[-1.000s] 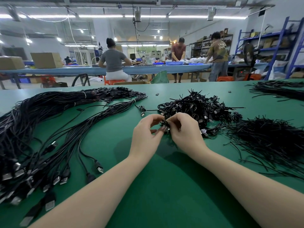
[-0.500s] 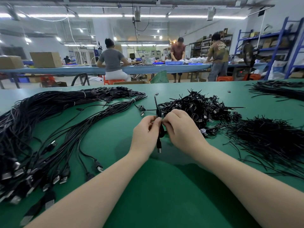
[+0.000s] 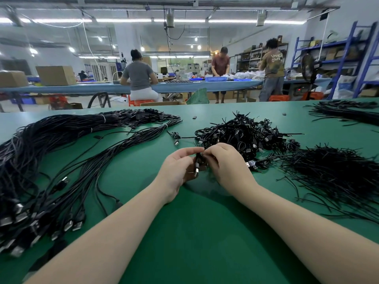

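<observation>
Just below ctr of the frame the left hand [image 3: 179, 171] and right hand [image 3: 227, 167] are meeting over the green table mat [image 3: 194, 238], both holding one short black USB cable folded into a small bundle [image 3: 198, 160]; the left hand is facing its palm toward the other, fingers curled, thumb and forefinger pinching the top of the folded cable; the right hand is sitting knuckles-up, fingers curled round the same bundle, fingertips hidden behind it, so the exact grip can't be told; the cable's silver USB plug [image 3: 196, 172] is hanging down between the two palms, just above the mat; right behind the hands, ctr-right, a heap of short coiled black cables w/ silver plugs [image 3: 246, 136] is lying on the mat, w/ one loose short cable [image 3: 176, 138] just left of it; at the right edge a loose pile of thin black tie wires [image 3: 338, 181] is spreading out; thick bundles of long black USB cables [image 3: 51, 160] are filling the left third, plugs fanning toward the lower left; a flat sheaf of black wires [image 3: 348, 111] is lying upper right; along the top, three people are working at a long blue bench [image 3: 82, 88].
</observation>
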A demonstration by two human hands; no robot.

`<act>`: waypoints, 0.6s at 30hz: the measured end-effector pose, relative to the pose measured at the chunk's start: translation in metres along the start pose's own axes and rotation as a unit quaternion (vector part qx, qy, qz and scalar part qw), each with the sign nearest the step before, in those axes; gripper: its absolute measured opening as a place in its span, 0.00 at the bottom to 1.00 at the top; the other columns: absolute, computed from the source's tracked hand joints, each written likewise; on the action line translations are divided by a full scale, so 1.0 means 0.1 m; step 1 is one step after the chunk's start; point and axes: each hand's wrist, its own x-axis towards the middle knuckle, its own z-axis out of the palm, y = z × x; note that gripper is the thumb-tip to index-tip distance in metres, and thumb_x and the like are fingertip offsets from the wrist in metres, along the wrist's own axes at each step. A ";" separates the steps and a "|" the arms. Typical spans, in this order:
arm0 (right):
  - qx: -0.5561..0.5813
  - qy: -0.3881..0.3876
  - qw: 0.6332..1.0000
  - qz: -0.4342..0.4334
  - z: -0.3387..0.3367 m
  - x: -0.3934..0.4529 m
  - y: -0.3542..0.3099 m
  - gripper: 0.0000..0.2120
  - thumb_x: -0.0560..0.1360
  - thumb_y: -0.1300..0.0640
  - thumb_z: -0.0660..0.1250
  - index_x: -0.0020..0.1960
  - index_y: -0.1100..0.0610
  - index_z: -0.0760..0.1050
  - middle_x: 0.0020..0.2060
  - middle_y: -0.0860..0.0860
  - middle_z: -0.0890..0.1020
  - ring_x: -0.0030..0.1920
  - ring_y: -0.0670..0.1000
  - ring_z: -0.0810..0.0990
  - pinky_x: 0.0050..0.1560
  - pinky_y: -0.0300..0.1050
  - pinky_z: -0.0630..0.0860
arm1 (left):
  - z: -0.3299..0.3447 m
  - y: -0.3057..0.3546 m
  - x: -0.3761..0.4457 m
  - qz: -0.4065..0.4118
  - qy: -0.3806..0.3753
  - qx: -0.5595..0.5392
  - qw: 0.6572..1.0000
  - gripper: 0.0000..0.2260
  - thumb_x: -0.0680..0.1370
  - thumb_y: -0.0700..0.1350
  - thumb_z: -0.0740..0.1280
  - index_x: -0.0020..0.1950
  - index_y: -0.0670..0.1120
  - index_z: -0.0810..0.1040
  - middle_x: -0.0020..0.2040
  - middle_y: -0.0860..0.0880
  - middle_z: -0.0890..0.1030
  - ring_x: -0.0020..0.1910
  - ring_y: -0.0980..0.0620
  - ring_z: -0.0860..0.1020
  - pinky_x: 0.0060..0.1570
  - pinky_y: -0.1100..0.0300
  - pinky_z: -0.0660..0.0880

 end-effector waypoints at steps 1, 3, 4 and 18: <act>0.002 0.000 1.000 0.003 0.00 0.00 0.01 0.08 0.79 0.62 0.63 0.51 0.65 0.79 0.47 0.58 0.80 0.51 0.59 0.76 0.50 0.46 0.70 | 0.00 -0.02 0.01 0.013 0.004 0.014 1.000 0.19 0.77 0.32 0.56 0.50 0.50 0.82 0.41 0.49 0.83 0.40 0.55 0.82 0.32 0.67 0.75; 0.007 0.006 1.000 0.012 0.01 0.00 0.03 0.08 0.79 0.62 0.63 0.52 0.64 0.79 0.48 0.58 0.81 0.51 0.59 0.76 0.50 0.44 0.69 | 0.00 -0.06 0.01 0.047 0.012 0.033 0.998 0.20 0.77 0.29 0.59 0.50 0.52 0.82 0.40 0.52 0.84 0.39 0.56 0.80 0.35 0.67 0.75; 0.010 0.009 1.000 0.017 0.00 0.00 0.03 0.08 0.79 0.63 0.63 0.53 0.64 0.79 0.49 0.58 0.81 0.51 0.59 0.76 0.51 0.43 0.69 | 0.00 -0.08 0.02 0.062 0.016 0.041 0.997 0.19 0.76 0.29 0.61 0.49 0.53 0.82 0.38 0.54 0.83 0.37 0.56 0.79 0.37 0.66 0.75; 0.023 0.060 0.998 -0.008 0.01 0.00 -0.06 0.03 0.75 0.66 0.66 0.42 0.64 0.77 0.37 0.54 0.76 0.40 0.56 0.73 0.40 0.38 0.61 | -0.01 -0.10 0.02 0.216 0.108 0.182 0.953 0.04 0.76 0.45 0.70 0.42 0.52 0.78 0.39 0.58 0.82 0.42 0.60 0.79 0.44 0.66 0.73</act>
